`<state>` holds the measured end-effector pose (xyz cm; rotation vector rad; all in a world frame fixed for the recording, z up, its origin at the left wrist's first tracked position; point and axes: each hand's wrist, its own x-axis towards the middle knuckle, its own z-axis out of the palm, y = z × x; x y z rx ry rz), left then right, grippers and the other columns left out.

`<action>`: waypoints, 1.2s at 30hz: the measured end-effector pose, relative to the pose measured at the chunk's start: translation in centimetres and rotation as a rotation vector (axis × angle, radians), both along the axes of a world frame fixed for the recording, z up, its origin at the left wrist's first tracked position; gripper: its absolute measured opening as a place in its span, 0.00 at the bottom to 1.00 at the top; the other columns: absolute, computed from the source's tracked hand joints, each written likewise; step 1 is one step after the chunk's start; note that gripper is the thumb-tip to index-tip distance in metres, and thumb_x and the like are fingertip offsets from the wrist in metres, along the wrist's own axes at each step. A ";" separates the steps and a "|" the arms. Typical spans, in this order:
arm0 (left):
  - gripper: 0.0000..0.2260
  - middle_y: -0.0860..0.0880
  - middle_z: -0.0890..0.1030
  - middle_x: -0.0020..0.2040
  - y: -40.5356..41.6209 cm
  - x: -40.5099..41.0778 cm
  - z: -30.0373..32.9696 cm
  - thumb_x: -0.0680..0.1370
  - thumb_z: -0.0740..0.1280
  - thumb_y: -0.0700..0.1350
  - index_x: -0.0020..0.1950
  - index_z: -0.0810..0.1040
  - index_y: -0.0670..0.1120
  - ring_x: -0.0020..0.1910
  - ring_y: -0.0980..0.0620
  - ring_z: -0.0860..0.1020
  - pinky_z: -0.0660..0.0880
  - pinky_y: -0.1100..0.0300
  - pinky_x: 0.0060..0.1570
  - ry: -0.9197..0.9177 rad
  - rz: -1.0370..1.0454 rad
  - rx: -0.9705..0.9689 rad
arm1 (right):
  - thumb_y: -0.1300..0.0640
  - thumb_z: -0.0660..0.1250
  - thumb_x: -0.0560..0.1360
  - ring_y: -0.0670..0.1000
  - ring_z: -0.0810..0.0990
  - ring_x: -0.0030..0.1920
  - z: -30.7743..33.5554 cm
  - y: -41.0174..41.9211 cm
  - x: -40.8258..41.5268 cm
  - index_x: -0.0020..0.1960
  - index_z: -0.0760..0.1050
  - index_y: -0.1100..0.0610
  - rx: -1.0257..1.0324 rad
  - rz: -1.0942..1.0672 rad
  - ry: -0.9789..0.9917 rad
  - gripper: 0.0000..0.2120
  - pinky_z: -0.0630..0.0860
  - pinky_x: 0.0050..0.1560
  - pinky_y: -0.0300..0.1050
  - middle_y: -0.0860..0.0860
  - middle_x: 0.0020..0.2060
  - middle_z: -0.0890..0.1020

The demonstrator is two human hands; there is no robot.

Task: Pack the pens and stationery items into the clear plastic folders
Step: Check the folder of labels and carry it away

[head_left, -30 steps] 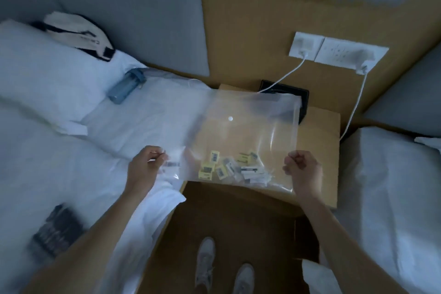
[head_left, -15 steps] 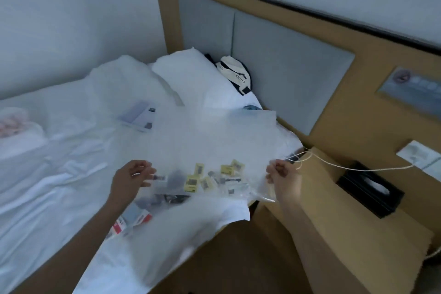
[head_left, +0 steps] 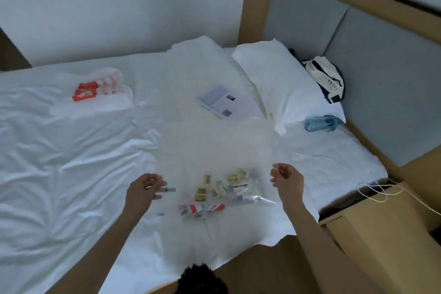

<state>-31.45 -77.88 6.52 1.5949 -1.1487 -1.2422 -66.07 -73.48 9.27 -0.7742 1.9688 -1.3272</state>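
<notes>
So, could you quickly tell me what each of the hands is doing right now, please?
Left hand: fingers curled, pinching the edge of the clear plastic folder.
Right hand: fingers curled, gripping the folder's other edge.

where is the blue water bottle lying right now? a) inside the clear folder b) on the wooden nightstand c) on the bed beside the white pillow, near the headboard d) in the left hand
c: the blue translucent water bottle lies on its side on the white bed sheet, just by the lower corner of the white pillow, close to the grey padded headboard.
</notes>
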 end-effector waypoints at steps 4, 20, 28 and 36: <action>0.02 0.44 0.84 0.40 1.5 3.4 -1.6 0.77 0.68 0.36 0.46 0.77 0.41 0.34 0.53 0.83 0.78 0.64 0.30 0.012 0.106 0.054 | 0.65 0.68 0.72 0.54 0.79 0.40 -1.7 -2.2 3.1 0.45 0.80 0.56 0.067 0.101 0.030 0.06 0.77 0.52 0.52 0.55 0.38 0.82; 0.07 0.51 0.82 0.38 1.1 4.8 -13.4 0.74 0.70 0.34 0.43 0.78 0.45 0.42 0.44 0.82 0.77 0.66 0.33 -0.221 0.258 0.296 | 0.68 0.67 0.74 0.57 0.77 0.35 -14.1 -4.9 5.3 0.42 0.76 0.58 0.300 0.372 0.116 0.06 0.76 0.40 0.51 0.57 0.34 0.79; 0.06 0.40 0.80 0.50 -1.0 6.2 -20.0 0.77 0.66 0.36 0.53 0.76 0.36 0.49 0.45 0.77 0.66 0.57 0.49 -0.461 0.254 0.278 | 0.66 0.66 0.75 0.51 0.76 0.39 -19.3 -7.8 7.9 0.47 0.76 0.60 0.316 0.351 0.142 0.03 0.69 0.37 0.30 0.51 0.37 0.78; 0.07 0.40 0.79 0.53 -2.3 6.8 -22.5 0.79 0.62 0.35 0.57 0.73 0.38 0.52 0.41 0.78 0.69 0.51 0.49 -0.443 0.200 0.338 | 0.63 0.64 0.78 0.48 0.77 0.41 -20.9 -7.0 9.9 0.56 0.71 0.59 0.284 0.319 0.201 0.08 0.76 0.36 0.32 0.52 0.44 0.73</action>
